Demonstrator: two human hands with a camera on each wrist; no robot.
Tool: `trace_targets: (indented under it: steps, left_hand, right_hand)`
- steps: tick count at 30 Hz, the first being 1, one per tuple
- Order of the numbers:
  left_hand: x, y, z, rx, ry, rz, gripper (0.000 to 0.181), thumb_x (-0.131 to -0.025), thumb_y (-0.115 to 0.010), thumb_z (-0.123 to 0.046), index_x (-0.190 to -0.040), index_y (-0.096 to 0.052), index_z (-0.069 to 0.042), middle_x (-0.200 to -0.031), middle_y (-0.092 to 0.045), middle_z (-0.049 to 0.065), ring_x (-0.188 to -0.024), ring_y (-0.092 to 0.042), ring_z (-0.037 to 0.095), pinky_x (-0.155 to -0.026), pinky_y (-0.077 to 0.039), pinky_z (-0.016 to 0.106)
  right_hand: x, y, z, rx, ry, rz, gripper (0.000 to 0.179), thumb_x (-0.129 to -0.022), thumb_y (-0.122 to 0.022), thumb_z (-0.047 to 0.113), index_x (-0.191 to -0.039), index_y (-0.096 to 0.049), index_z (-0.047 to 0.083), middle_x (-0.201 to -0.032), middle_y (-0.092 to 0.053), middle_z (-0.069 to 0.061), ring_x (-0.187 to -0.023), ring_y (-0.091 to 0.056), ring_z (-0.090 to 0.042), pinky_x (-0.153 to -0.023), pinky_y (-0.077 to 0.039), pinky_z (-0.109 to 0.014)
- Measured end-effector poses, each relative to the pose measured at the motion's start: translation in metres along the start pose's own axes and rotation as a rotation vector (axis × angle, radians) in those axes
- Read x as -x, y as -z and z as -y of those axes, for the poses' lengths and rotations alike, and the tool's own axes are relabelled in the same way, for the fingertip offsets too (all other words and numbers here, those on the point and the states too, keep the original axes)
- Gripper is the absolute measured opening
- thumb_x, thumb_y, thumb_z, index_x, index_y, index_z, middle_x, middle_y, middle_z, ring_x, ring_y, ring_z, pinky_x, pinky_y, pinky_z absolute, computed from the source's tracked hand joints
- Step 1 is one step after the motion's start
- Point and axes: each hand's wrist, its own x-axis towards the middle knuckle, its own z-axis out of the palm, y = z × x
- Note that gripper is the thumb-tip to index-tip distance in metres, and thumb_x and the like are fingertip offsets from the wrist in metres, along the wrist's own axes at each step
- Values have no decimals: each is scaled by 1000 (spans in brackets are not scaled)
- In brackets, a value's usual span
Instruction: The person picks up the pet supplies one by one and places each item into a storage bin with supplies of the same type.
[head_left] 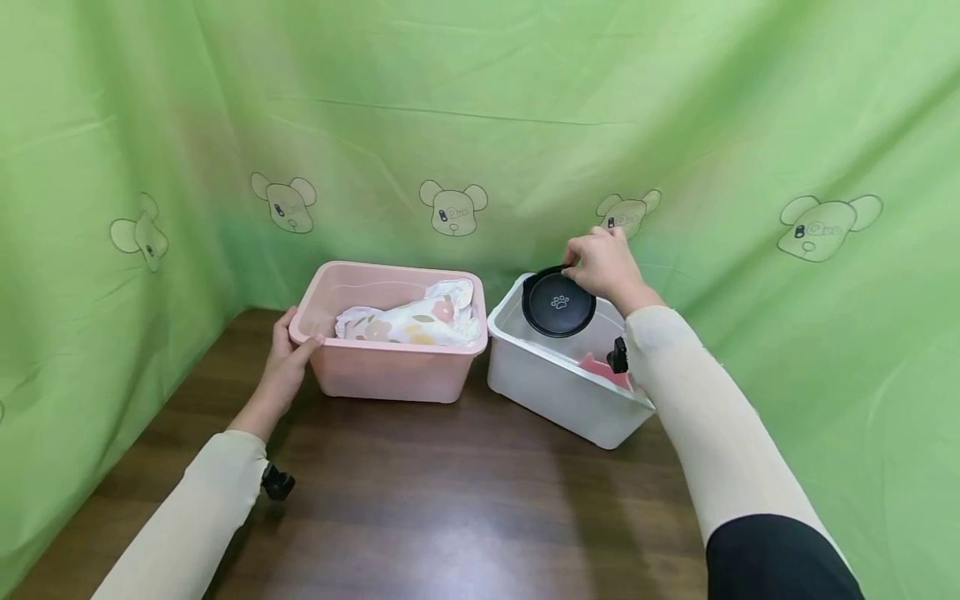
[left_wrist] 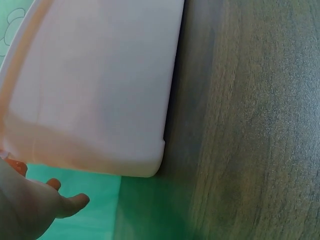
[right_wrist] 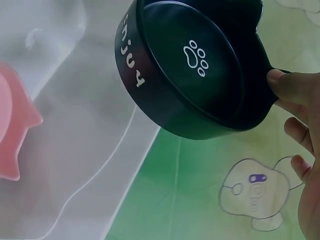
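Bowl [head_left: 559, 304] first: that black one with the paw print inside sits just right of centre in the head view, and you've got it pinched at the rim in your right hand [head_left: 603, 262]. It's tilted, so its inside faces you, over the far left part of the white bin [head_left: 555, 390]. Can't tell from here whether it touches the bin. The right wrist view shows your thumb on the edge at right of frame, pale lettering on the bowl's side and a couple of your other fingers curled clear of it.

Your left hand [head_left: 285, 362], left of centre, grips the near left corner of the pink bin [head_left: 390, 372], thumb over the rim. In the left wrist view, some of your fingers poke out past the bin's end at lower left. Inside that bin there's a bunched floral cloth [head_left: 427, 323], mostly toward the right end.

You've also got a pink piece [head_left: 602, 369] with pointy corners down in the white bin, lower right of the bowl. Both bins stand on a dark wood table [head_left: 420, 500], near corners almost meeting mid-frame, with a green curtain [head_left: 480, 83] filling the top.
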Motion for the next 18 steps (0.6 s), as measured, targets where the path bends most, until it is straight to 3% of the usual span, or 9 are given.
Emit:
trace_targets:
  steps: [12,18]
  left_hand:
    - [-5,-4,5,49,-8,-32,76,-103,-51,-4,-164,-5,-11,-169,-17,12,-152,-23,24,-118,-24,20]
    - [-5,-4,8,53,1,-43,77,-103,-51,-5,-164,-5,-13,-170,-16,10,-152,-23,23,-120,-23,24]
  right_hand:
    - [2,-28,-22,-80,-91,20,8,-84,-82,16,-89,-77,13,-92,-79,-5,-93,-48,-26,-96,-24,-51]
    - [5,-44,-30,-82,-80,13,9,-82,-83,18,-88,-78,13,-88,-78,-4,-94,-50,-26,-95,-27,-50]
